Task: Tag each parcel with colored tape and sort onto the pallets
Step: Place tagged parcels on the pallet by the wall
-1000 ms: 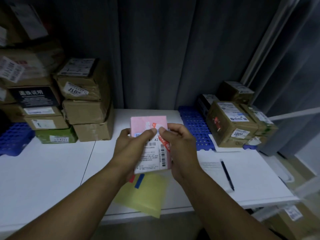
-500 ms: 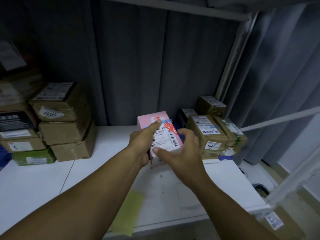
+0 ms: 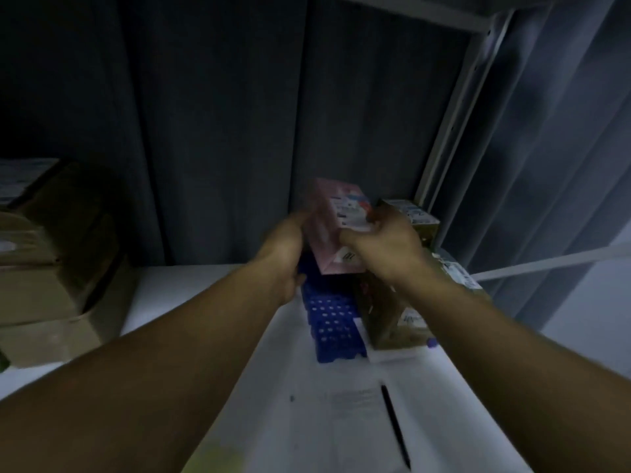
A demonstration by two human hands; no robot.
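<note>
1. Pallet (image 3: 327, 322) sat on table (image 3: 205, 302), toward back right.
2. Boxes (image 3: 386, 312) stood on pallet's right part.
3. Parcel (image 3: 327, 233) was held above pallet, between left hand (image 3: 283, 247) and right hand (image 3: 382, 244).
4. Box stack (image 3: 44, 268) stood at table's left.
5. Pen (image 3: 396, 428) lay before pallet, beside sheet (image 3: 355, 404).

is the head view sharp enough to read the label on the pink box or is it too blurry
Head view: too blurry; the frame is dim throughout and darkest at upper left; motion blur smears the pink box, the left hand and right hand gripping it; the label shows only streaks, print unreadable.
</note>
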